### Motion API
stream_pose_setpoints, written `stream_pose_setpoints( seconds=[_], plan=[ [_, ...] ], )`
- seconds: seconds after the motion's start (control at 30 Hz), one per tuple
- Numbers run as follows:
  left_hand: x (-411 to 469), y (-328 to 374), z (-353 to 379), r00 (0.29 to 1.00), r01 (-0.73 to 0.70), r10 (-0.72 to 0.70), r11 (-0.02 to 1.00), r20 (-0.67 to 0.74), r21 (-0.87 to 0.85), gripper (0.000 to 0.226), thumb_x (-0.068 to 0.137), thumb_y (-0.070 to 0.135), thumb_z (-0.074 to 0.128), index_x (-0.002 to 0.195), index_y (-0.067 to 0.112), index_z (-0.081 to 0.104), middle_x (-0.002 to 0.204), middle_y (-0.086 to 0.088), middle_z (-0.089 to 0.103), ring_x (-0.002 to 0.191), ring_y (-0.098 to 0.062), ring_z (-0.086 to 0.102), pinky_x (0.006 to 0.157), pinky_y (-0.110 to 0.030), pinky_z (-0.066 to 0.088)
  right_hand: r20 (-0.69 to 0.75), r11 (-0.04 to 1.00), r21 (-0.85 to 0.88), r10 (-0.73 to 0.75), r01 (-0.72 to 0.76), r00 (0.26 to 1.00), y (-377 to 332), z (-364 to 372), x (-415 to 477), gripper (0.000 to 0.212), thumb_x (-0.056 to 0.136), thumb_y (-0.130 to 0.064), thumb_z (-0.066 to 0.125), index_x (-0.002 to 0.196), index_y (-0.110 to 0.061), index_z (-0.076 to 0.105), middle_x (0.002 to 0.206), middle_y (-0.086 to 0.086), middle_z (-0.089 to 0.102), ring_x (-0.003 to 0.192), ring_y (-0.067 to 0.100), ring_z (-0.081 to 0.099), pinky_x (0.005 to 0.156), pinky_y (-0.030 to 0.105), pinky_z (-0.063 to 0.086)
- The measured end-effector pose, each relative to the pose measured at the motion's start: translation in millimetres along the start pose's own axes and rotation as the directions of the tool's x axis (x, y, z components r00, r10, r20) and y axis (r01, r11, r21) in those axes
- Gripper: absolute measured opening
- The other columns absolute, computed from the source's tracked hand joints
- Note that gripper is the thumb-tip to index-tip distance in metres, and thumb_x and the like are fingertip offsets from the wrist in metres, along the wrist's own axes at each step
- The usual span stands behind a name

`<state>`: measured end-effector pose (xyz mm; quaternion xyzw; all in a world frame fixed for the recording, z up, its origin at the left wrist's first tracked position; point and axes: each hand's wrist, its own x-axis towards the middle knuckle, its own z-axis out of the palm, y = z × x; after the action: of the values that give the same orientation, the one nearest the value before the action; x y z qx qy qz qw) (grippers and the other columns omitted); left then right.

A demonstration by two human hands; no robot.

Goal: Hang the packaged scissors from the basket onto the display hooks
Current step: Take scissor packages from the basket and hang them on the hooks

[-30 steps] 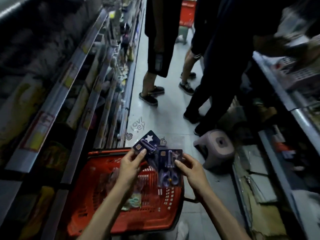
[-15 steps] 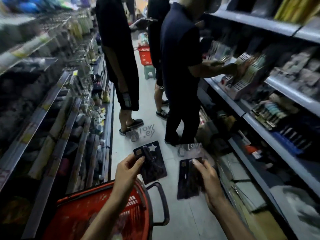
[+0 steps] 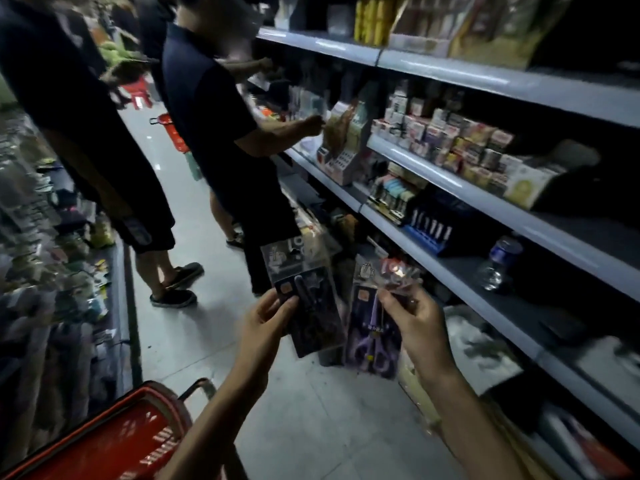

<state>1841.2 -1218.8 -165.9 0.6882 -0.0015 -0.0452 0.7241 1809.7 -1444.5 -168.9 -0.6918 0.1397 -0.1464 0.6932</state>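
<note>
- I see my left hand (image 3: 261, 329) up and right of the red basket (image 3: 114, 441), its grip pinching a dark scissors pack (image 3: 313, 317) by the left edge, thumb on the front.
- Further right of the basket, my right hand (image 3: 417, 327) pinches the top of a purple-handled scissors pack (image 3: 372, 341), just beside the first pack.
- Both packs hang over the floor (image 3: 194, 334), outside the basket.
- Beyond the basket to the right, a person in a dark shirt (image 3: 214, 109) reaches into grey shelves (image 3: 450, 188) stocked with small boxes (image 3: 450, 140).
</note>
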Motion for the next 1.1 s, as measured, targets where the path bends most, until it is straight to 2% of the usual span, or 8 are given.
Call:
stream_pose_setpoints(
  seconds=[0.13, 0.27, 0.33, 0.47, 0.67, 0.93, 1.03, 1.1],
  plan=[
    [3, -4, 48, 0.989, 0.046, -0.048, 0.999, 0.143, 0.020, 0.022, 0.105, 0.015, 0.060, 0.122, 0.015, 0.074, 0.114, -0.006, 0.080, 0.111, -0.029, 0.075, 0.094, -0.053, 0.059, -0.154, 0.999, 0.012, 0.032, -0.030, 0.988, -3, -51, -13, 0.005, 0.096, -0.024, 0.071, 0.096, -0.023, 0.076, 0.095, 0.001, 0.079, 0.093, 0.021, 0.075, 0.088, 0.046, 0.059],
    [3, -7, 97, 0.940, 0.127, -0.110, 0.991, 0.324, -0.031, 0.022, 0.106, 0.015, 0.058, 0.123, 0.010, 0.072, 0.113, -0.009, 0.080, 0.108, -0.031, 0.076, 0.081, -0.040, 0.065, -0.343, 0.998, 0.042, 0.055, -0.044, 0.938, -9, -94, -35, 0.014, 0.095, -0.017, 0.071, 0.084, -0.024, 0.075, 0.089, 0.004, 0.078, 0.090, 0.030, 0.074, 0.085, 0.047, 0.056],
    [0, -9, 119, 0.888, 0.180, -0.143, 0.983, 0.437, -0.045, 0.023, 0.106, 0.018, 0.058, 0.124, 0.015, 0.072, 0.115, -0.006, 0.080, 0.106, -0.025, 0.077, 0.075, -0.032, 0.064, -0.419, 0.999, 0.029, 0.046, -0.037, 0.907, -15, -114, -52, 0.005, 0.095, -0.016, 0.070, 0.090, -0.018, 0.073, 0.093, 0.008, 0.077, 0.092, 0.030, 0.073, 0.084, 0.045, 0.057],
    [-11, -17, 161, 0.779, 0.216, -0.153, 0.976, 0.608, -0.031, 0.023, 0.105, 0.022, 0.058, 0.118, 0.022, 0.077, 0.119, -0.012, 0.078, 0.114, -0.037, 0.072, 0.099, -0.057, 0.057, -0.583, 0.997, -0.079, -0.034, -0.014, 0.812, -20, -147, -89, 0.018, 0.100, -0.021, 0.064, 0.085, -0.012, 0.062, 0.070, -0.007, 0.066, 0.067, 0.011, 0.063, 0.060, 0.019, 0.047],
    [-53, -16, 220, 0.598, 0.213, -0.126, 0.977, 0.791, -0.006, 0.019, 0.104, 0.016, 0.059, 0.111, 0.014, 0.077, 0.107, -0.006, 0.081, 0.093, -0.019, 0.074, 0.075, -0.028, 0.058, -0.793, 0.983, -0.182, -0.134, -0.021, 0.595, -24, -189, -152, 0.038, 0.101, -0.021, 0.063, 0.066, -0.011, 0.051, 0.054, -0.011, 0.043, 0.053, 0.004, 0.041, 0.053, 0.018, 0.032],
    [-126, -21, 293, 0.362, 0.138, -0.065, 0.990, 0.930, 0.015, 0.020, 0.103, 0.018, 0.064, 0.116, 0.013, 0.079, 0.111, -0.009, 0.081, 0.107, -0.034, 0.076, 0.092, -0.051, 0.060, -0.882, 0.970, -0.237, -0.190, -0.058, 0.432, -38, -237, -236, 0.031, 0.100, -0.029, 0.064, 0.076, -0.009, 0.062, 0.058, -0.007, 0.053, 0.058, 0.002, 0.049, 0.056, 0.016, 0.035],
    [-159, -23, 321, 0.260, 0.097, -0.044, 0.995, 0.965, 0.019, 0.019, 0.102, 0.018, 0.066, 0.114, 0.014, 0.080, 0.110, -0.006, 0.082, 0.103, -0.025, 0.077, 0.086, -0.042, 0.061, -0.915, 0.971, -0.239, -0.215, -0.031, 0.342, -48, -252, -260, 0.034, 0.099, -0.033, 0.066, 0.079, -0.005, 0.067, 0.063, 0.010, 0.054, 0.063, 0.009, 0.051, 0.058, 0.022, 0.035],
    [-181, -22, 340, 0.204, 0.078, -0.036, 0.997, 0.978, 0.021, 0.017, 0.101, 0.015, 0.067, 0.109, 0.013, 0.081, 0.104, -0.004, 0.083, 0.094, -0.016, 0.078, 0.077, -0.031, 0.059, -0.928, 0.973, -0.227, -0.206, -0.034, 0.312, -53, -265, -274, 0.032, 0.098, -0.029, 0.067, 0.068, -0.020, 0.064, 0.053, -0.008, 0.049, 0.054, 0.003, 0.047, 0.054, 0.017, 0.034]
  ],
)
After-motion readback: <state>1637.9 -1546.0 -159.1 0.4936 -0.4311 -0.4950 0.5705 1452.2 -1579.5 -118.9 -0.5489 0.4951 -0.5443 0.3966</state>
